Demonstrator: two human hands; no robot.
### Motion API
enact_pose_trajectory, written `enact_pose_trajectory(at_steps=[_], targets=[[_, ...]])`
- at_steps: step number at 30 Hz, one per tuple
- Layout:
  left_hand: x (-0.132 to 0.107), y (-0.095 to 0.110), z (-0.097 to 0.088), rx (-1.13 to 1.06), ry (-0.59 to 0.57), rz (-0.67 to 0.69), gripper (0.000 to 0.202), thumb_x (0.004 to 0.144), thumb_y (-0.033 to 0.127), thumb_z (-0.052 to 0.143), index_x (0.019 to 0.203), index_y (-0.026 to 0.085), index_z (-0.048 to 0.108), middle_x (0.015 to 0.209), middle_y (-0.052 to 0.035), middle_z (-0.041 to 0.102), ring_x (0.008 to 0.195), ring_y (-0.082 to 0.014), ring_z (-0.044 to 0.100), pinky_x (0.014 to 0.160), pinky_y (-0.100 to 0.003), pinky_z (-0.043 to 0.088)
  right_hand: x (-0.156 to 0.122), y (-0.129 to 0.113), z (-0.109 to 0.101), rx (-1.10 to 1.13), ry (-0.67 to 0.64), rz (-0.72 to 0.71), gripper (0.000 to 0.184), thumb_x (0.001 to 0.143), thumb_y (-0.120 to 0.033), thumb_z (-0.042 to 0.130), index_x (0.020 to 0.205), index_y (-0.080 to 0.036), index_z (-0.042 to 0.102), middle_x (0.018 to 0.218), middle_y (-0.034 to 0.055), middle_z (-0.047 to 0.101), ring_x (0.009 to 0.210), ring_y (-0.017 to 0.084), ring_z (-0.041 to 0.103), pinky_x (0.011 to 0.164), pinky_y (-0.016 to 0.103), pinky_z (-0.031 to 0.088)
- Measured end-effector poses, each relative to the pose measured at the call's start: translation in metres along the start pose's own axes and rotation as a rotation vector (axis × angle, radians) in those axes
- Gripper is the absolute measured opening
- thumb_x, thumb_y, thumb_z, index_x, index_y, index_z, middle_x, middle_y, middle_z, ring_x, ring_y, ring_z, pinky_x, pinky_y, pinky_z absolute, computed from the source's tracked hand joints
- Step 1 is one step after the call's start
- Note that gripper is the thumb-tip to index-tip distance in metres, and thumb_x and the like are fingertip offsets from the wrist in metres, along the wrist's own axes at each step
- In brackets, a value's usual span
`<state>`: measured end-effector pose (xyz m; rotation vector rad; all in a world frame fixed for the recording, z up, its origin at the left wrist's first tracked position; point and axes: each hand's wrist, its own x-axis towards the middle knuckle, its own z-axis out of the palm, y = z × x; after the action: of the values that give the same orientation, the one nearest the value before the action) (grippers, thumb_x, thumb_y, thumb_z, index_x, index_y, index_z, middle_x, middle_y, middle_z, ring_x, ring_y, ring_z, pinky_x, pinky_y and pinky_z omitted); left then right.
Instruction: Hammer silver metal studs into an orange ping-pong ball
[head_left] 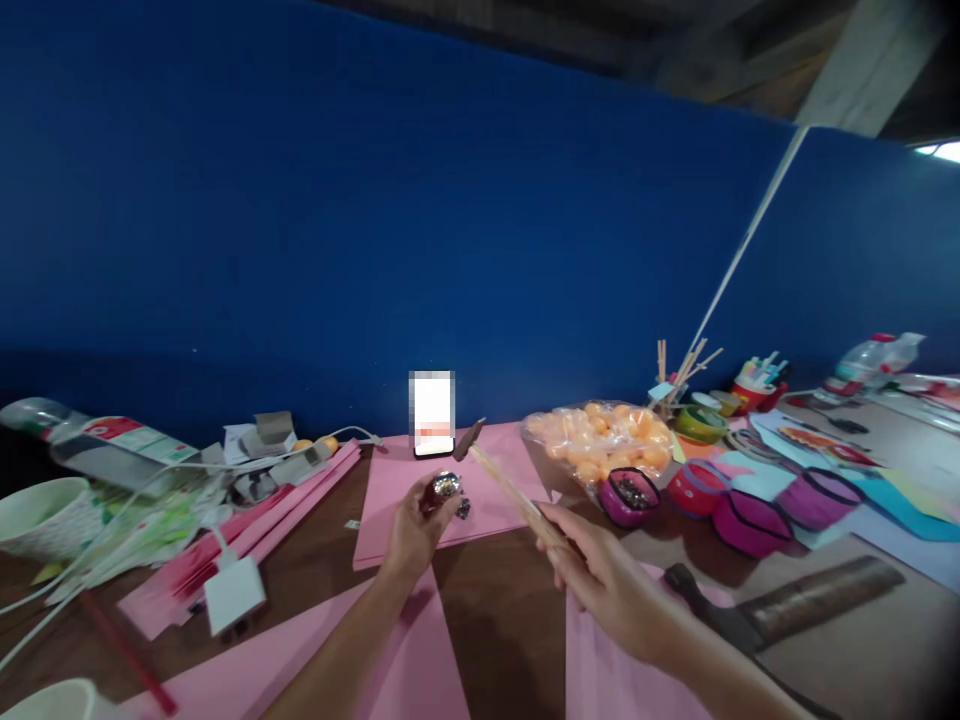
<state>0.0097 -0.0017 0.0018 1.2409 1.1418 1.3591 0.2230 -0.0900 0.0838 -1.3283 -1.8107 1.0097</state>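
Observation:
My left hand (pixel 420 528) is closed around a small round thing with a shiny silvery top (pixel 447 486); its exact kind does not show. Just below the fingertips lie some small dark glinting bits (pixel 463 509) on a pink sheet (pixel 491 490). In my right hand (pixel 589 562) is the pale wooden handle of a small hammer (pixel 469 440). Its dark head is raised, tilted, to the right of the round thing and apart from it. Behind both hands a lit phone (pixel 433 415) leans upright against the blue wall; its screen is blurred out.
Right: a bag of orange balls (pixel 600 435), a purple cup of dark bits (pixel 630 497), more small cups (pixel 750 522) and a large wooden-handled tool (pixel 825 600). Left: pink folded sheets (pixel 300 515), a white charger (pixel 234 595), cables, a plastic bottle (pixel 139 450) and a bowl (pixel 37 515).

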Motion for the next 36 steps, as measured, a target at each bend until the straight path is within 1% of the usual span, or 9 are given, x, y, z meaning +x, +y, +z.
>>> enact_pose_trajectory(at_steps=[3,5,8,13,17,21,26,30,36], targets=[[0.001,0.000,0.000,0.040,0.034,0.019,0.047,0.065,0.031,0.065,0.106,0.013,0.054,0.093,-0.0086,0.065,0.083,-0.0194,0.062,0.077,-0.033,0.049,-0.007,-0.001,0.006,-0.089,0.035,-0.085,0.042,0.086,-0.024,0.038,0.128,-0.024,0.036,0.116,0.0091,0.052,0.095,0.018,0.056,0.080,0.031,0.048],[0.001,-0.001,0.000,0.045,0.045,0.026,0.047,0.065,0.031,0.065,0.107,0.013,0.055,0.090,-0.0078,0.066,0.081,-0.0190,0.062,0.076,-0.032,0.049,-0.008,0.003,0.010,-0.115,0.017,-0.130,0.043,0.085,-0.021,0.038,0.128,-0.023,0.035,0.123,0.0093,0.048,0.103,0.019,0.052,0.087,0.033,0.045],[0.001,-0.001,0.000,0.029,0.030,0.032,0.045,0.067,0.031,0.063,0.108,0.014,0.054,0.087,-0.0068,0.065,0.079,-0.0183,0.062,0.074,-0.031,0.049,-0.005,0.009,0.015,-0.147,0.002,-0.159,0.042,0.085,-0.020,0.037,0.127,-0.021,0.037,0.122,0.0097,0.049,0.108,0.020,0.049,0.090,0.035,0.043],[0.001,-0.002,0.000,0.037,0.043,0.045,0.047,0.064,0.028,0.065,0.108,0.014,0.053,0.092,-0.0077,0.064,0.083,-0.0185,0.061,0.078,-0.032,0.048,-0.002,0.005,0.014,-0.159,0.040,-0.129,0.044,0.085,-0.020,0.037,0.129,-0.022,0.034,0.121,0.0103,0.049,0.101,0.019,0.054,0.088,0.034,0.044],[0.001,-0.002,0.001,-0.015,0.029,0.053,0.046,0.064,0.025,0.065,0.107,0.014,0.053,0.087,-0.0057,0.065,0.078,-0.0171,0.062,0.075,-0.032,0.050,-0.003,-0.002,0.012,-0.153,-0.011,-0.137,0.041,0.085,-0.020,0.038,0.126,-0.022,0.041,0.120,0.0094,0.051,0.104,0.020,0.052,0.089,0.035,0.043],[0.000,-0.001,0.001,0.057,0.066,0.055,0.048,0.063,0.028,0.066,0.107,0.014,0.054,0.088,-0.0071,0.065,0.078,-0.0183,0.062,0.074,-0.032,0.050,-0.004,0.000,0.014,-0.128,0.049,-0.097,0.044,0.085,-0.026,0.039,0.129,-0.022,0.037,0.118,0.0107,0.052,0.101,0.022,0.053,0.084,0.035,0.046],[-0.001,0.003,0.001,0.038,0.053,0.028,0.042,0.066,0.033,0.063,0.103,0.013,0.057,0.087,-0.0073,0.065,0.076,-0.0180,0.062,0.072,-0.031,0.049,-0.002,0.006,0.016,-0.081,-0.006,-0.029,0.041,0.086,-0.031,0.038,0.127,-0.022,0.039,0.106,0.0096,0.057,0.088,0.019,0.058,0.073,0.030,0.049],[-0.001,0.003,0.001,-0.013,0.015,0.013,0.041,0.067,0.034,0.062,0.102,0.013,0.058,0.088,-0.0075,0.065,0.079,-0.0184,0.061,0.073,-0.031,0.049,-0.002,0.006,0.015,-0.017,0.037,-0.012,0.045,0.086,-0.035,0.039,0.129,-0.022,0.036,0.104,0.0094,0.057,0.086,0.018,0.057,0.072,0.028,0.049],[0.000,0.000,0.000,-0.031,0.023,0.011,0.038,0.069,0.035,0.061,0.099,0.013,0.058,0.080,-0.0055,0.064,0.072,-0.0160,0.060,0.070,-0.030,0.049,0.000,0.005,0.016,-0.032,-0.019,0.018,0.044,0.087,-0.036,0.038,0.128,-0.021,0.037,0.087,0.0061,0.058,0.072,0.016,0.056,0.068,0.029,0.048]])
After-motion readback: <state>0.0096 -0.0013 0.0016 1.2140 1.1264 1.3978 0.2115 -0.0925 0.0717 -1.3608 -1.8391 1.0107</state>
